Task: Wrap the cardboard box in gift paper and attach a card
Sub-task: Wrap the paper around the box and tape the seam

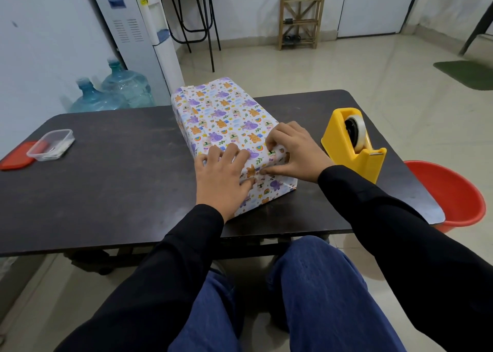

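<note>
- Dark table (106,191) carries the wrapped box (221,111), tape dispenser (352,143) beside it.
- My left hand (221,175) presses flat on its near end.
- My right hand (296,151) pinches the paper fold (269,162) there.

Left hand (221,177) presses, right hand (294,151) pinches gift paper (221,111).

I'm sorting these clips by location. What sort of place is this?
Probably a plain office back room or workroom rather than a home: a water dispenser stands by spare water jugs, the floor is bare tile, and a tape dispenser sits on the dark work table.
</note>
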